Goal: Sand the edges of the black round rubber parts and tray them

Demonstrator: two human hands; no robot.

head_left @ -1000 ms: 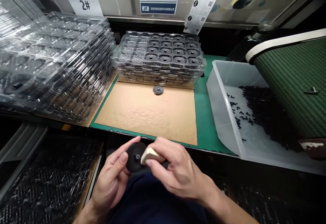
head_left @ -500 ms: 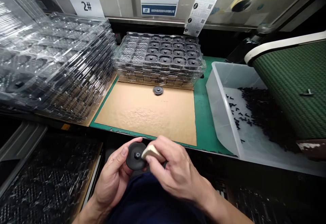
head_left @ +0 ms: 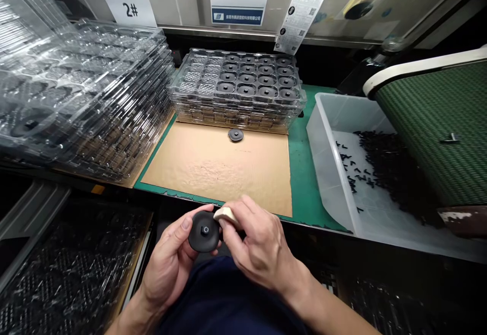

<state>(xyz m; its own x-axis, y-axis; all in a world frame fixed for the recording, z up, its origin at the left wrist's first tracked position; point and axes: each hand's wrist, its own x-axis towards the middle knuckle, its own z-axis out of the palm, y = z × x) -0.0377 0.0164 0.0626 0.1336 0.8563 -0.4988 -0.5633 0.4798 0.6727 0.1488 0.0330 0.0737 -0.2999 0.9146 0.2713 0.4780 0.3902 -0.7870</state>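
Between the thumb and fingers of my left hand (head_left: 171,259) is a round black plastic disc (head_left: 204,238) with a short stub at its centre, its face turned up toward me. My right hand (head_left: 258,243) pinches a cream-coloured pad (head_left: 227,216), perhaps cloth or sponge. The pad's tip lies at the disc's upper right rim. Both hands are in front of the bench edge, above my lap. A second black disc (head_left: 236,135) rests on the cardboard sheet (head_left: 251,172) beyond them.
Clear trays (head_left: 236,109), the top one partly filled with black discs, stand behind the cardboard. A taller tray stack (head_left: 125,106) is at left. On the right, a translucent bin (head_left: 335,172) holds small black parts below a green conveyor belt (head_left: 449,122).
My right hand has shifted the pad slightly up, from near the disc's central stub to its upper right rim. My left hand keeps hold of the disc.
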